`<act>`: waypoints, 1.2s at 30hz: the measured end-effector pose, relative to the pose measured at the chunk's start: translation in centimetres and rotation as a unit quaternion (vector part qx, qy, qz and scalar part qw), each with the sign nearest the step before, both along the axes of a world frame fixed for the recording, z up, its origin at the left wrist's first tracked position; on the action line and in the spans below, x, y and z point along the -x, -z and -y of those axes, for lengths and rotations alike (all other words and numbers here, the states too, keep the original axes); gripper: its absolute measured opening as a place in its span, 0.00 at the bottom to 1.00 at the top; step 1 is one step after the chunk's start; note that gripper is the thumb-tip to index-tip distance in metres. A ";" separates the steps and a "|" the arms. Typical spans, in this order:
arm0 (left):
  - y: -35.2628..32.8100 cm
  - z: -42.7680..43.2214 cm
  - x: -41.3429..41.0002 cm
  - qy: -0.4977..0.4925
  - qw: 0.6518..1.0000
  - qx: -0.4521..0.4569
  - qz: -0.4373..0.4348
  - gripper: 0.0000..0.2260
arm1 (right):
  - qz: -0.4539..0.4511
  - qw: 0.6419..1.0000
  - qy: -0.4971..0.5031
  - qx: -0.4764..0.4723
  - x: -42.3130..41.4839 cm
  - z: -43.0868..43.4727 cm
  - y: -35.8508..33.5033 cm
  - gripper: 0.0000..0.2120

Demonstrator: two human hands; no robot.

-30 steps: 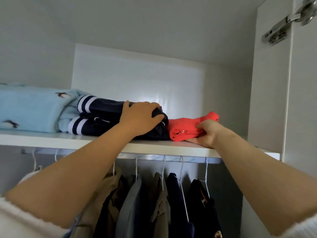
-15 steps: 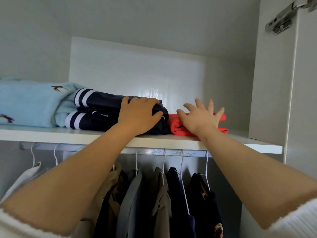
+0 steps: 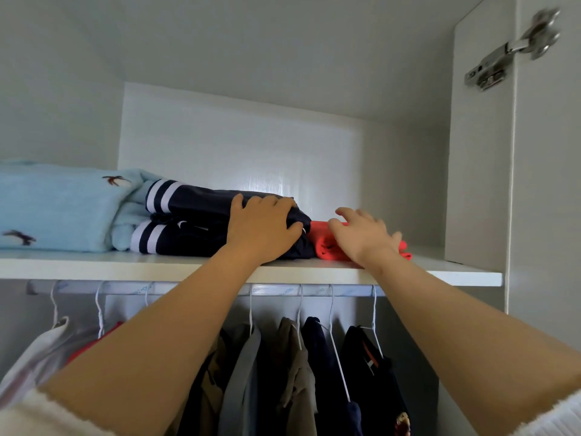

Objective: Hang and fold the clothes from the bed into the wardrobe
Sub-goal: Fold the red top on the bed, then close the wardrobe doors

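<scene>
Reaching up to the shelf (image 3: 125, 266) with both hands, set apart from each other. Curling the left hand (image 3: 264, 229) over the right end of the navy bundle (image 3: 195, 212), thumb against its front. Laying the right hand (image 3: 361, 236), fingers loose and spread, on the red top (image 3: 323, 245), touching the bundle just right of the left hand. Showing a blue sweater (image 3: 56, 209) left of the left hand and hung clothes (image 3: 301, 357) below both wrists.

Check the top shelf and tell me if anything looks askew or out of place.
Nothing stands out. The light blue garment, the navy striped garment under the left hand and the red garment under the right hand lie folded side by side on the shelf, none hanging over its front edge.
</scene>
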State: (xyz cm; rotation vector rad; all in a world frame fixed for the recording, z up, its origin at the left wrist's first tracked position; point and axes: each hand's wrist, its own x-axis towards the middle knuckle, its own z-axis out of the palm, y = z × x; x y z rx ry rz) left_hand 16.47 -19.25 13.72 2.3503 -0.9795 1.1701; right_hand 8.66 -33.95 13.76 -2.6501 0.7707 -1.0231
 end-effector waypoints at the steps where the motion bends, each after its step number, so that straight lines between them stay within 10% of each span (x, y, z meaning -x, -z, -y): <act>1: 0.0 -0.2 0.2 0.010 1.000 -0.001 -0.008 0.19 | 0.026 1.000 -0.011 0.005 0.3 -0.7 0.2 0.22; 24: 8.6 -21.8 21.7 0.050 0.980 0.109 -0.161 0.16 | 0.063 0.972 -0.200 -0.102 20.3 -22.0 8.8 0.18; 36: 10.2 -38.4 27.6 -0.004 0.983 0.172 -0.060 0.14 | 0.062 0.938 -0.305 -0.149 23.3 -37.4 10.2 0.18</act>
